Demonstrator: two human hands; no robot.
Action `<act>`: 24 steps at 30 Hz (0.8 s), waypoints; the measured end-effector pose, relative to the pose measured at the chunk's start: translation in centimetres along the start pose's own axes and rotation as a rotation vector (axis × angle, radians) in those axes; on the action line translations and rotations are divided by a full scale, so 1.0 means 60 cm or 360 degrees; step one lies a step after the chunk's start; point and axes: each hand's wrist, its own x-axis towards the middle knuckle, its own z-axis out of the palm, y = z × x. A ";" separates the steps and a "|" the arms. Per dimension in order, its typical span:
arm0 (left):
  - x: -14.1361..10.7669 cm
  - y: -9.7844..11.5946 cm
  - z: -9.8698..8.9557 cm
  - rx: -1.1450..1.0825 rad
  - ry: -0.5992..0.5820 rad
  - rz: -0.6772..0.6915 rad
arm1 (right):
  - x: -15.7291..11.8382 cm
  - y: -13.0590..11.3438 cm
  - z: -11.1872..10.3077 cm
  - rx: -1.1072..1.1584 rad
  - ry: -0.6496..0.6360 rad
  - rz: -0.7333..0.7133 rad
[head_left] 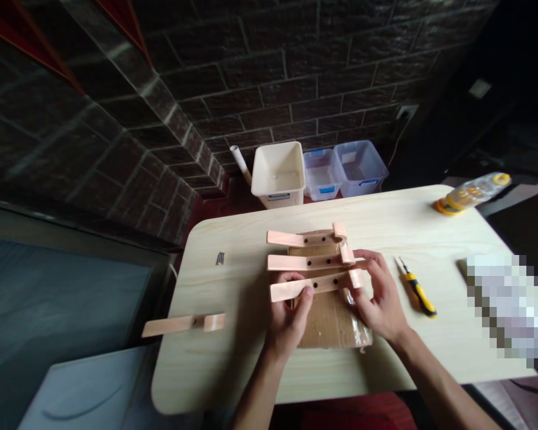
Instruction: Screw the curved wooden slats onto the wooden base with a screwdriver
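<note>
Three wooden hooks lie side by side across a cardboard box: a far hook, a middle hook and a near hook. Each has two dark holes and a curved end on the right. My left hand pinches the near hook close to its flat left end, thumb on top. At the curved ends, my right hand has its thumb and fingers around the right end of the near hook. A fourth wooden hook overhangs the table's left edge.
On the table are a small pile of screws, a yellow-black screwdriver, a plastic bottle and a blurred-out item at right. A cream bin and two clear bins stand beyond the far edge.
</note>
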 end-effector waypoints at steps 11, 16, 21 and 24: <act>0.006 0.022 -0.031 0.0029 -0.0376 -0.0041 | -0.044 -0.009 -0.023 0.0053 -0.0143 0.0072; 0.002 0.016 -0.036 0.0131 -0.0336 0.0058 | -0.040 -0.008 -0.029 0.0042 -0.0143 0.0061; 0.002 0.013 -0.048 0.0187 -0.0421 0.0018 | -0.034 -0.011 -0.031 0.0063 -0.0119 0.0066; 0.004 0.012 -0.053 0.0188 -0.0436 -0.0014 | -0.035 -0.013 -0.031 0.0086 -0.0120 0.0083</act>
